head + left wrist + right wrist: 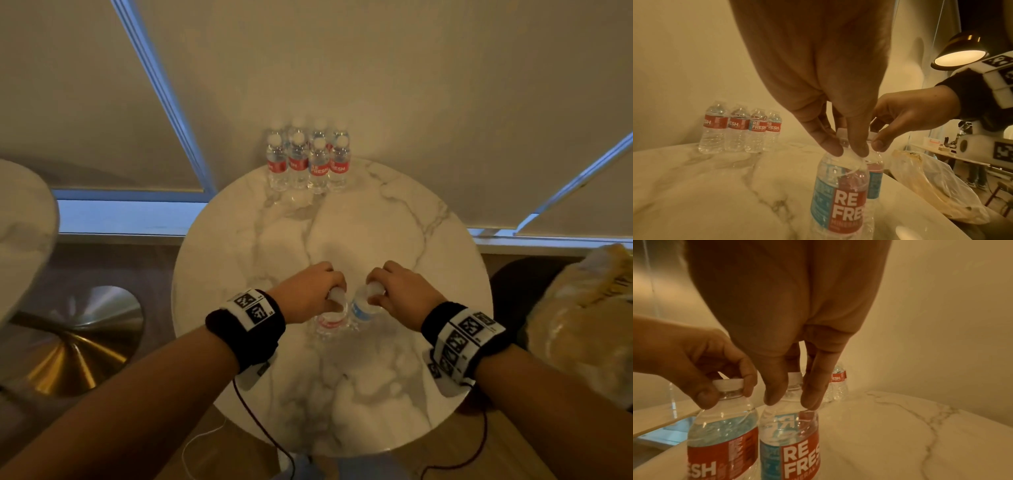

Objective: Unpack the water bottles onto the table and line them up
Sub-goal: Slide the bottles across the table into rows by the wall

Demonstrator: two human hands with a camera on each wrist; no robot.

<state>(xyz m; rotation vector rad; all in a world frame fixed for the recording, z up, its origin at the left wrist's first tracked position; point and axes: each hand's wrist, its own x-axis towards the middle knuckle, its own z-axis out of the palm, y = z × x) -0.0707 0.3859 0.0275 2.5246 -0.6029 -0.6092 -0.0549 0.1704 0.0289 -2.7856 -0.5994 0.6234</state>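
Note:
Two small clear water bottles with red and blue "REFRESH" labels stand upright side by side near the middle of the round marble table [383, 219]. My left hand [329, 291] pinches the white cap and neck of the left bottle [329, 323]. My right hand [376, 291] pinches the cap of the right bottle [361, 310]. The left wrist view shows my left hand's fingertips [833, 150] curled round the bottle's [838, 194] neck. In the right wrist view my right hand's fingertips [774, 395] do the same on its bottle [791, 443]. Several more bottles [308, 161] stand grouped at the table's far edge.
A crumpled clear and yellow plastic bag [582, 325] lies on a dark seat right of the table. A second marble table [24, 222] with a gold base [78, 342] stands to the left. Blinds and a window sill run behind. Thin cables hang off the table's near edge.

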